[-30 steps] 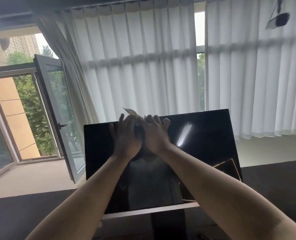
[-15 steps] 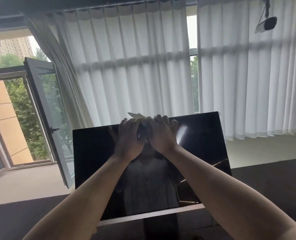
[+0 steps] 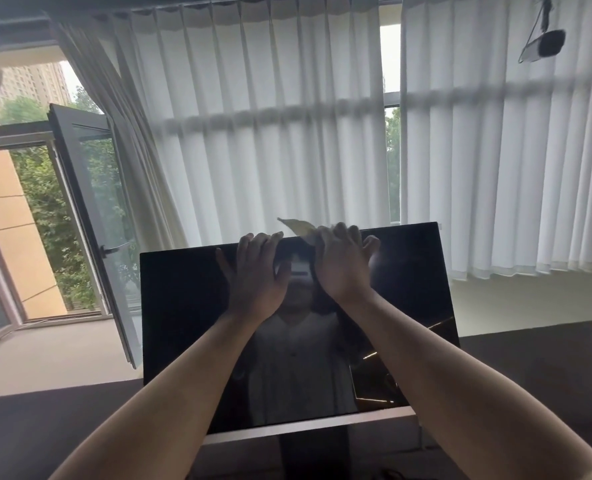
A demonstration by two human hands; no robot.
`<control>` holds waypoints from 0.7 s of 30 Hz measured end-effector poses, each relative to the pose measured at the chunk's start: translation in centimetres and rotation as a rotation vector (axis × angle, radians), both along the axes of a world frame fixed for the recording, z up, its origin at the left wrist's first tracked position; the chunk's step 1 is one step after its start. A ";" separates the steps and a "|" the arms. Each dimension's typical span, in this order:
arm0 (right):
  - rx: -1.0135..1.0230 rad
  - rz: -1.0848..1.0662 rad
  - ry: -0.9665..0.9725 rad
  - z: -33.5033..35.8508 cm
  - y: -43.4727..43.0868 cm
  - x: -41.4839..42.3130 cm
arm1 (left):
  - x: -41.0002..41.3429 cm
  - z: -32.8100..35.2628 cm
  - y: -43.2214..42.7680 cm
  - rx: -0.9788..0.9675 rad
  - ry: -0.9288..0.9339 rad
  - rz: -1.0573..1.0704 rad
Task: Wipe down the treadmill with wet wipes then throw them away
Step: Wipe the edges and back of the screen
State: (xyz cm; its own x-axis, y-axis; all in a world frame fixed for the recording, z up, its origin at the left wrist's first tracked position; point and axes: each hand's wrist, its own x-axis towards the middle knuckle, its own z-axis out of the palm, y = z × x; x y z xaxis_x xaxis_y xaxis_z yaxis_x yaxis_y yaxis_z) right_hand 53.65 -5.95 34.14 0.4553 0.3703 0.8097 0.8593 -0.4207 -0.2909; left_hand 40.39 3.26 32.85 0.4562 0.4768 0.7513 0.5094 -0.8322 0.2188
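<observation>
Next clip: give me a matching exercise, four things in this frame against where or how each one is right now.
Things
1. black glossy treadmill screen
2. pale yellowish wet wipe
3. left hand
4. grey-framed window sash

States
A. swung open, far left
B. sticking up past the screen's top edge, from under the right hand
C. flat on the screen, holding nothing
D. tilted back, reflecting the person

Pairs: 1-D, 2-B, 3-C, 4-A

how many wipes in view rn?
1: a wipe poking up over the top edge of the screen, pressed under the right hand. More could be hidden beneath it or the left hand.
</observation>
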 end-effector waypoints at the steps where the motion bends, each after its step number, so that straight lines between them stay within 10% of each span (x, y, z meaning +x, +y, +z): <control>1: -0.009 0.060 -0.034 0.1 0.3 -0.6 | 0.2 0.1 -0.1 0.003 -0.005 0.005; 21: -0.085 -0.164 0.143 0.8 -6.2 7.1 | 7.5 -0.6 -4.4 0.223 -0.005 0.021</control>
State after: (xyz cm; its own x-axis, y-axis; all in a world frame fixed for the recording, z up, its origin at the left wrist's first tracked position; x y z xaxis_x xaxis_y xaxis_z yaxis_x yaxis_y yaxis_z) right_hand 60.70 -12.13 34.90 0.6233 0.3456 0.7014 0.7296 -0.5798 -0.3627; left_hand 47.88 -1.09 32.26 0.4439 0.3075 0.8417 0.5263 -0.8496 0.0328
